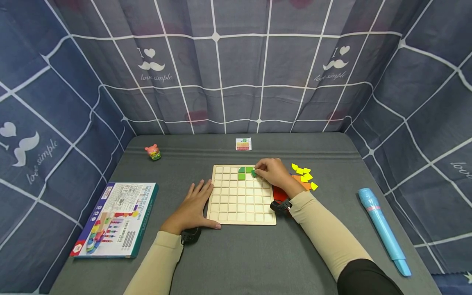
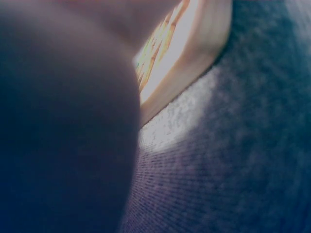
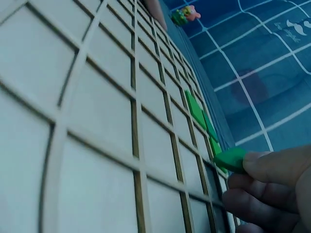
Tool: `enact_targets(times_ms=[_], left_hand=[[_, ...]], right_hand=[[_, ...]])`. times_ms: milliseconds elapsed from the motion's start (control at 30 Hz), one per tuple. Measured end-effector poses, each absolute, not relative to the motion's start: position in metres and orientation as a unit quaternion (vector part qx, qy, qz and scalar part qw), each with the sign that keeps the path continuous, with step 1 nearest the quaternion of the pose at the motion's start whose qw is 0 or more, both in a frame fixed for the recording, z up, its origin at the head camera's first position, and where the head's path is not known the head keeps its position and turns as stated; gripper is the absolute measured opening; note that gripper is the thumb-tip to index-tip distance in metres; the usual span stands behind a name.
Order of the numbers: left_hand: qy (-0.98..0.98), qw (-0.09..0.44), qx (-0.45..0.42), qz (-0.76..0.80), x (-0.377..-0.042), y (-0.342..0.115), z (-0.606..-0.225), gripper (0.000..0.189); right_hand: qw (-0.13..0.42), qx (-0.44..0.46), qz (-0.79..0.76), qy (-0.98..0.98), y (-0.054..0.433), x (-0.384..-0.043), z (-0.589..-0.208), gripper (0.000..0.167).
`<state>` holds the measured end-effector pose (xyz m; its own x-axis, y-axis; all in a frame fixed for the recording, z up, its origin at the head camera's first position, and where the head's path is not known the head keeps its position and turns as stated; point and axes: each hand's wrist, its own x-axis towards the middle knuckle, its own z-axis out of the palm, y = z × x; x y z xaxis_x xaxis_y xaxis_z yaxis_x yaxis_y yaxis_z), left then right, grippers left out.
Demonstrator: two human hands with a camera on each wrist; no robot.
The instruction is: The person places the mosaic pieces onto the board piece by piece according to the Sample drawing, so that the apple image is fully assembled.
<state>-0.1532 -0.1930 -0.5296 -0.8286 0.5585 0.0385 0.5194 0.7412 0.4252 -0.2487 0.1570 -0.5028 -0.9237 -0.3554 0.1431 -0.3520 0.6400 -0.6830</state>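
A wooden grid board (image 1: 236, 207) lies on the grey table. My left hand (image 1: 193, 207) rests against its left edge, fingers straight and spread, thumb by the near corner. Over the board's far right part, my right hand (image 1: 274, 173) pinches a dark green tile (image 3: 230, 160) between thumb and fingertips. Three green pieces occupy cells close by: a rounded dark green tile (image 1: 241, 169), a light green tile (image 1: 249, 169) and a light green square (image 1: 241, 176). In the left wrist view, the hand's blurred skin hides most of the board.
Yellow tiles (image 1: 300, 171) and red tiles (image 1: 279, 194), with orange ones, lie right of the board, partly under my right forearm. A small pattern card (image 1: 243, 144) lies beyond it. A pig figurine (image 1: 153, 152), a printed box (image 1: 118, 221) and a light blue tube (image 1: 383, 229) sit farther out.
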Motion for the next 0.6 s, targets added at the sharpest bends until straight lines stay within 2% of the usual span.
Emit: enact_targets(times_ms=[600], left_hand=[[0.931,0.042,0.288,0.219,-0.153,-0.193,-0.531,0.147]], right_hand=[[0.009,-0.183,-0.368,0.912,0.135,-0.244,-0.513,0.007]])
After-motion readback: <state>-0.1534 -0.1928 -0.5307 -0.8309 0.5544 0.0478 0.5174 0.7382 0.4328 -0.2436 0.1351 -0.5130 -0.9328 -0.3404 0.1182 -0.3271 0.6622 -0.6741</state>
